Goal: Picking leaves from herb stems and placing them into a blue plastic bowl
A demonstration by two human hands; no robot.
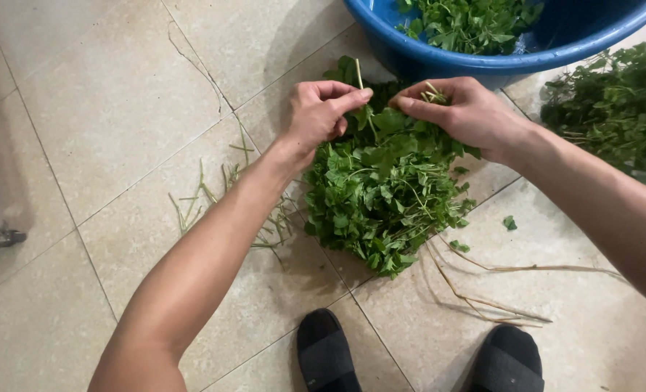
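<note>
Hands: left hand (321,112) pinches a thin green stem (361,94) between thumb and forefinger; right hand (462,112) is closed around a small clump of sprigs (432,93) at the same spot, the two hands almost touching.
Greens: leafy pile (385,192) lies on the tiled floor (112,101) just below both hands, near the middle of the scene, spreading toward the near side.
Basin: blue basin (475,62) sits at the far side, right of centre, already holding leafy greens (468,22).
Second heap: more greens (617,105) lie at the far right, apart from the pile.
Discards: bare stalks (214,196) are scattered left of the pile; long stringy roots (497,290) trail to its near right.
Feet: two dark slippers (417,356) stand at the near edge.
Risk: the pinched stem looks thin, so a hard pull could snap it short; loose leaves may drop onto the floor; discarded stalks lie close enough to mix back in.
</note>
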